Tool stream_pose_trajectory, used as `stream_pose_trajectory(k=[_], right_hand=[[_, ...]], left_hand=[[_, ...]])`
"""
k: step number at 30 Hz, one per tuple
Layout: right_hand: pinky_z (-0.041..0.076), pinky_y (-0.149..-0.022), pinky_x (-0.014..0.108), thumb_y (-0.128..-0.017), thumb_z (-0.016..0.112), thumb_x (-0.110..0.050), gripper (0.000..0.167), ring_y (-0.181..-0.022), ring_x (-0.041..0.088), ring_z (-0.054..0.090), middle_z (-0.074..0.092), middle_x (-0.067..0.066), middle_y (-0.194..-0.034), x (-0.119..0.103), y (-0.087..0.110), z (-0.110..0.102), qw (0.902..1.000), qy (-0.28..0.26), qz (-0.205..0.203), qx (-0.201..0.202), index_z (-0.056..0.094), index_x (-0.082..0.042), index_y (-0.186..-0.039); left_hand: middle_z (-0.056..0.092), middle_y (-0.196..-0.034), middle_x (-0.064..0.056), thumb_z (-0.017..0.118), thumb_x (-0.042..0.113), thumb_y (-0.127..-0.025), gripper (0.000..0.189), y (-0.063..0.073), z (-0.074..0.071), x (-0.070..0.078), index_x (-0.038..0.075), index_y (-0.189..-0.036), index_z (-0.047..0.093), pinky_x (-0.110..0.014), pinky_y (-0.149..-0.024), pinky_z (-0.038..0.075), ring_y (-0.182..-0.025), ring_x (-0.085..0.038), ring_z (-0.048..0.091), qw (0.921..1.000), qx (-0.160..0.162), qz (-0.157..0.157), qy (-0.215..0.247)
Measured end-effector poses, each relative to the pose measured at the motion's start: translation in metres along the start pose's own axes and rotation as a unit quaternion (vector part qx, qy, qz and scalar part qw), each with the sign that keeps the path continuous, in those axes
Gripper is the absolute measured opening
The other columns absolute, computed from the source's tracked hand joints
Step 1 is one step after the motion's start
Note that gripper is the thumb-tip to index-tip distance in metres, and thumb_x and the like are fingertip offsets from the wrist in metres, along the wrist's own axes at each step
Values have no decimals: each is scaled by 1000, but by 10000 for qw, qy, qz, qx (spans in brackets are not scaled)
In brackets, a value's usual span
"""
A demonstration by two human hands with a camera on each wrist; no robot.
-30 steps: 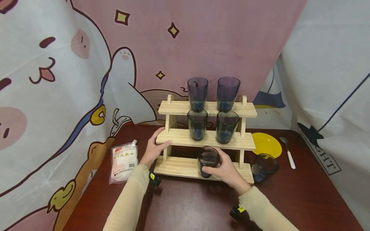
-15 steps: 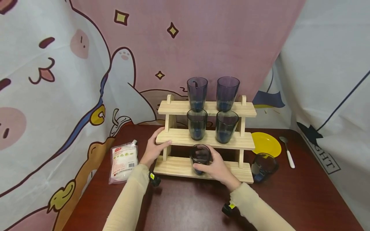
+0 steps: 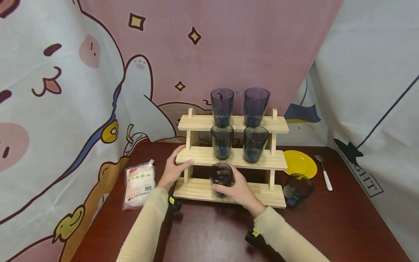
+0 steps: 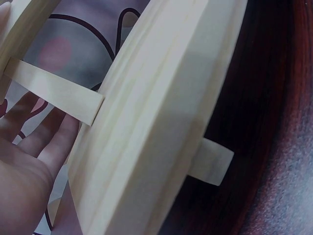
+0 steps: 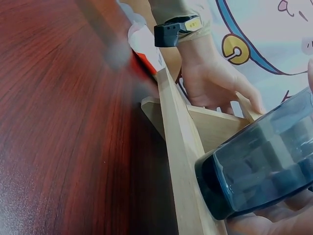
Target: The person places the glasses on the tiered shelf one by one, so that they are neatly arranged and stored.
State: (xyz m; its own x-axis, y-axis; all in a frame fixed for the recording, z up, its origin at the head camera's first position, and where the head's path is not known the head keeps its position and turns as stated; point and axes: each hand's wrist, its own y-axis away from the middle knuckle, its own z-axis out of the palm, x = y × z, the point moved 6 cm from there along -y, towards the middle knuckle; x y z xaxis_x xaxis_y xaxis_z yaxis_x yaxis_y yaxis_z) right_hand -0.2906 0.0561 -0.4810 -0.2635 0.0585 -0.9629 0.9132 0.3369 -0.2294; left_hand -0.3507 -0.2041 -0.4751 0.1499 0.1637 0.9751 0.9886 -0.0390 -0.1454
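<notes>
A three-tier wooden shelf [image 3: 196, 189] stands on the dark red table. My left hand [image 3: 172, 169] grips the left end of its middle tier, thumb on top; in the left wrist view its fingers [image 4: 60, 142] reach behind an upright. With my right hand [image 3: 240, 189] I hold a dark drinking glass [image 3: 221, 174] upright at the bottom tier, left of centre. In the right wrist view the base of this glass [image 5: 254, 166] appears to meet the board. Two glasses [image 3: 222, 142] stand on the middle tier, and two purplish glasses [image 3: 256, 105] on the top one.
Right of the shelf another dark glass [image 3: 297, 189] is on the table. Behind it are a yellow plate [image 3: 301, 164] and a white-handled spoon [image 3: 324, 173]. At the left lies a white spouted pouch [image 3: 140, 185] in clear plastic. Printed cloth [image 3: 248, 43] hangs behind the table.
My right hand has moved left along the bottom tier with the glass, from right of centre to left of centre. The left hand keeps its grip on the shelf.
</notes>
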Motion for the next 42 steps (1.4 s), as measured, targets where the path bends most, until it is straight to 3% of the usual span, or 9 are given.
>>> stream_pose_trajectory(k=[7, 13, 19, 22, 26, 30, 34, 38, 42], right_hand=[[48, -108, 56, -87, 89, -22, 78, -131, 35, 61, 62, 11, -143, 1, 3, -4, 9991, 377, 172, 1, 49, -23, -153], [44, -113, 58, -83, 92, -22, 88, -136, 35, 56, 61, 13, -145, 5, 17, -19, 9982, 515, 317, -51, 43, -20, -157], [42, -113, 63, -83, 91, -10, 86, -137, 42, 55, 60, 17, -146, 0, 36, -38, 9990, 410, 97, -140, 44, -16, -155], [42, -111, 65, -85, 89, -9, 82, -136, 44, 55, 60, 17, -146, -5, 46, -50, 9982, 589, -83, -93, 45, -16, -154], [46, -110, 59, -86, 88, -10, 78, -134, 38, 57, 62, 12, -144, -14, 57, -68, 9951, 958, -215, 128, 48, -20, -152], [50, -109, 37, -84, 91, -11, 79, -132, 23, 59, 64, 10, -143, -27, 68, -87, 9878, 1454, -357, 430, 50, -19, -151], [46, -106, 16, -79, 94, -8, 84, -131, 8, 58, 64, 11, -142, -47, 79, -108, 9772, 1869, -642, 774, 52, -13, -151], [41, -106, 10, -74, 95, 0, 90, -129, -1, 54, 63, 13, -141, -67, 89, -129, 9625, 2269, -979, 1116, 52, -11, -151], [34, -107, 6, -69, 98, -1, 96, -130, -8, 48, 60, 14, -143, -78, 99, -153, 9416, 2820, -1030, 1525, 51, -11, -152]], left_hand=[[44, -164, -2, 86, 21, -91, 76, 0, 0, 0, 23, -157, 50, -54, -123, 28, -150, -27, 37, 10000, -17, -13, 20], [46, -162, -3, 86, 19, -90, 75, 0, 0, -3, 24, -156, 51, -52, -121, 30, -147, -27, 41, 9999, -10, -38, 148], [48, -161, -4, 86, 19, -90, 74, -1, 0, -4, 23, -155, 52, -52, -120, 32, -145, -27, 43, 9999, 37, 53, 81], [51, -158, -5, 86, 19, -90, 73, -2, 0, -4, 23, -155, 53, -52, -117, 37, -140, -28, 48, 9999, 28, 72, 114], [52, -157, -5, 86, 17, -90, 72, -2, 0, -5, 24, -154, 53, -51, -116, 38, -138, -28, 49, 9998, 28, 59, 162], [50, -159, -4, 86, 17, -90, 73, -2, 0, -5, 23, -155, 53, -51, -118, 35, -142, -27, 46, 9999, 18, 76, 130], [49, -160, -4, 86, 19, -90, 74, -2, 0, -3, 23, -156, 51, -51, -117, 37, -142, -27, 45, 9999, -25, 103, 79], [49, -160, -4, 86, 22, -90, 75, -2, -1, -2, 24, -156, 51, -52, -115, 40, -141, -27, 46, 9999, -51, 99, 34], [48, -160, -3, 86, 22, -90, 75, -2, -1, -3, 24, -156, 51, -53, -115, 39, -143, -28, 45, 10000, -46, 70, 29]])
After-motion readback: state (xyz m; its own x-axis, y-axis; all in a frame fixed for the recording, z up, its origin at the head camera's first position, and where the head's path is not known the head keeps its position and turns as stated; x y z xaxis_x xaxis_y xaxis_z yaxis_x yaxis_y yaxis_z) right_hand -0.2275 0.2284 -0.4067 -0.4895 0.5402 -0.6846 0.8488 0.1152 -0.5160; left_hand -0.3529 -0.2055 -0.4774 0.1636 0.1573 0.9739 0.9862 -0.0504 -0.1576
